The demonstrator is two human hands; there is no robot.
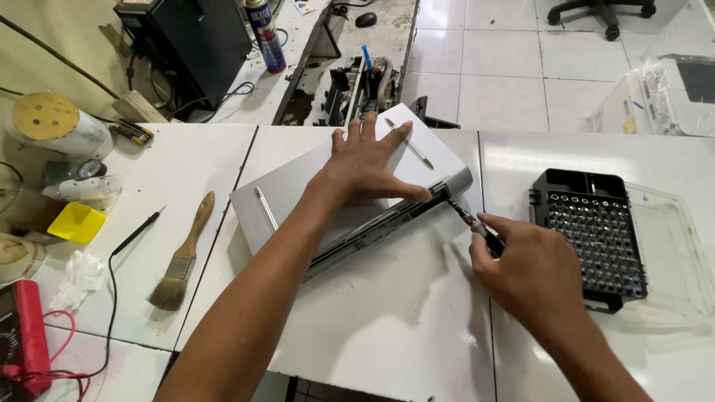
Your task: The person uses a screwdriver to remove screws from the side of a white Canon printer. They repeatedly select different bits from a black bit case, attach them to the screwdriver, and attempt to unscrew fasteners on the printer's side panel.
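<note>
Centre of frame: the left hand point(366, 165) lies flat, fingers spread, pressing the silver laptop point(298, 195) on the bench point(387, 320). The right hand point(530, 269) — fingers clenched on a screwdriver point(463, 216) — points its tip up-left into the laptop's right hinge corner.

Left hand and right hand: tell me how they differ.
The left hand lies flat and spread on the silver laptop; the right hand is curled around a screwdriver. The left hand holds nothing; the right hand's tool tip meets the laptop's hinge edge. Both are bare.
</note>
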